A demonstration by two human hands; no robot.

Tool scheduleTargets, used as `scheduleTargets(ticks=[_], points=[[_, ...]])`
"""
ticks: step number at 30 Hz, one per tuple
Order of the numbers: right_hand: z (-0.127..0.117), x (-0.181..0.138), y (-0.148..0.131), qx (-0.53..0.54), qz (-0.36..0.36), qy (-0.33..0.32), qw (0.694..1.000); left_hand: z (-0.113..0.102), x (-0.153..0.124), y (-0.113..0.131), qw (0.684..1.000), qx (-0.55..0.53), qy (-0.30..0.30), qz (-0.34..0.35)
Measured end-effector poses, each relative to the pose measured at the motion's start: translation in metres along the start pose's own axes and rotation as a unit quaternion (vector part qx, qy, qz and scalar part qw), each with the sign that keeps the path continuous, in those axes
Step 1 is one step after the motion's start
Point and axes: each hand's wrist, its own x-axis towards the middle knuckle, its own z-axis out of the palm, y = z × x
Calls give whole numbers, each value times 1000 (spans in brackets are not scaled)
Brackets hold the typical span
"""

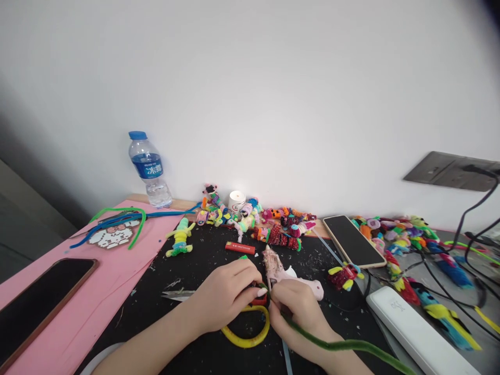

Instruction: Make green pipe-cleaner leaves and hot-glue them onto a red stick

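Observation:
My left hand (225, 292) and my right hand (297, 311) meet over the black mat (203, 255), fingers closed around a small red and green pipe-cleaner piece (260, 298). A long green pipe cleaner (351, 345) runs from my right hand's pinch towards the lower right. A yellow pipe-cleaner loop (250, 336) lies under my hands. A pink glue gun (289, 276) rests just behind my right hand. Scissors (177, 295) lie to the left of my left hand.
Several finished pipe-cleaner figures (250, 213) line the wall. A water bottle (149, 169), red lighter (239, 248), small candle (236, 200), two phones (353, 240) (39, 302), a white power strip (417, 330), cables (469, 250) and a pink sheet (117, 271) surround the mat.

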Motion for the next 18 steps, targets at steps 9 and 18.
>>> scheduleTargets(ticks=[9,18], points=[[-2,0,-2,3,-24,-28,999,3,2,-1,1000,-20,-3,-3],[-6,-1,-2,48,-20,-36,998,5,1,-1,998,-55,1,-2]])
